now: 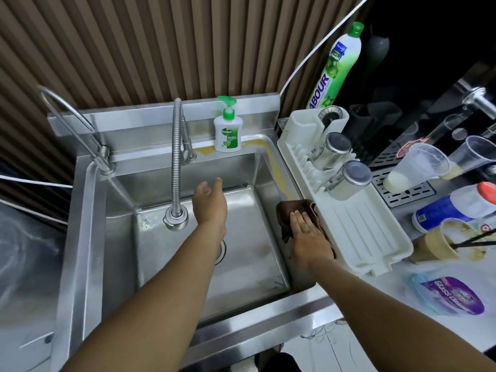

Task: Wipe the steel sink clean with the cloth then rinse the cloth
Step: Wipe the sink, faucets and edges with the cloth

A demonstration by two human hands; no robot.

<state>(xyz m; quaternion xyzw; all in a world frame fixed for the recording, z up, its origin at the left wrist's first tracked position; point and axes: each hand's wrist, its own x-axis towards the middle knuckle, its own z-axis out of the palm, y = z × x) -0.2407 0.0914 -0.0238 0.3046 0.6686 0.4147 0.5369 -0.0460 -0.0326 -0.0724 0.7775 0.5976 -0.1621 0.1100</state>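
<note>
The steel sink (88, 237) fills the middle of the head view, with a yellowish-brown stain along its back and right rim. A dark brown cloth (291, 209) lies on the sink's right rim beside the drying rack. My right hand (308, 234) presses flat on the cloth, fingers straight. My left hand (209, 202) hovers over the basin with relaxed fingers, holding nothing, just right of the flexible spray tap (175, 162). My left forearm partly hides the drain (221, 251).
A Dettol soap pump bottle (227, 130) stands on the back ledge. A second curved tap (72, 122) rises at the left. A white drying rack (357, 224) with steel cups sits to the right; beyond it stand a green dish-soap bottle (338, 68), plastic cups and containers.
</note>
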